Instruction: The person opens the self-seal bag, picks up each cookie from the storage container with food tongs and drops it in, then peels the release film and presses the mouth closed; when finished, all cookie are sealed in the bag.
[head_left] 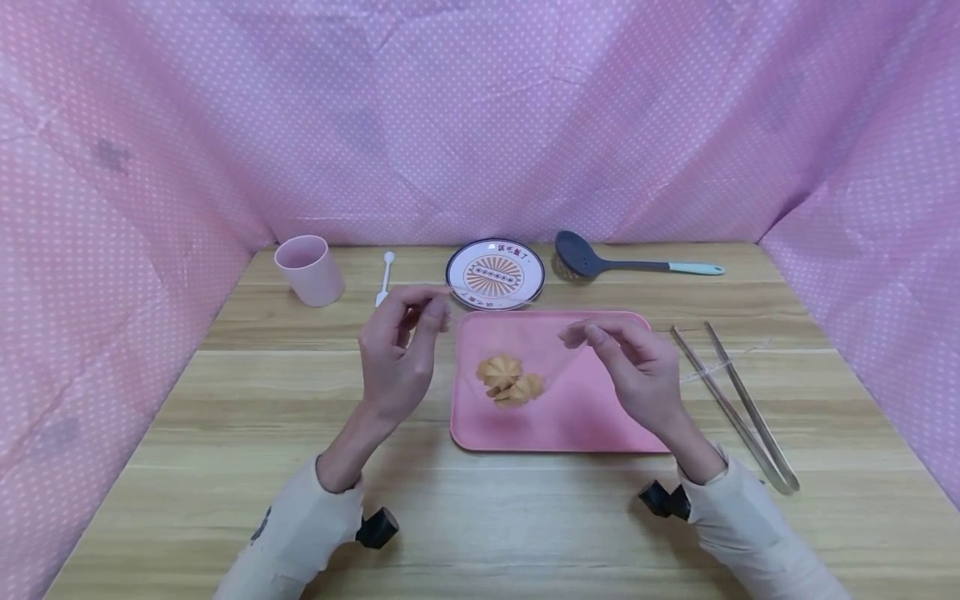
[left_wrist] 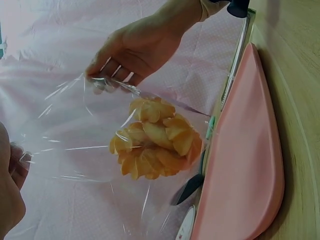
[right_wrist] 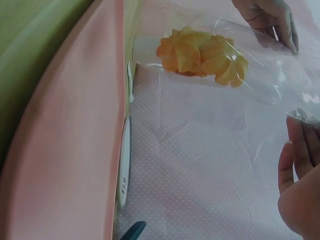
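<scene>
A clear plastic bag (left_wrist: 70, 147) hangs between my two hands, with several flower-shaped cookies (head_left: 500, 372) gathered at its bottom. My left hand (head_left: 401, 358) pinches one side of the bag near the top. The opposite side is pinched between thumb and fingers of my right hand (head_left: 637, 367). In the left wrist view the cookies hang above the level of a pink tray (left_wrist: 245, 150). The right wrist view shows the bag stretched between both hands, its film glossy and creased.
Along the back stand a pink cup (head_left: 310, 271), a small white scoop (head_left: 386, 275), a patterned plate (head_left: 495, 275) and a dark slotted spoon (head_left: 581, 257) with a mint handle end. Metal tongs (head_left: 738, 408) lie right of the tray, a clear plastic strip (head_left: 723, 367) across them. Pink dotted cloth encloses the table.
</scene>
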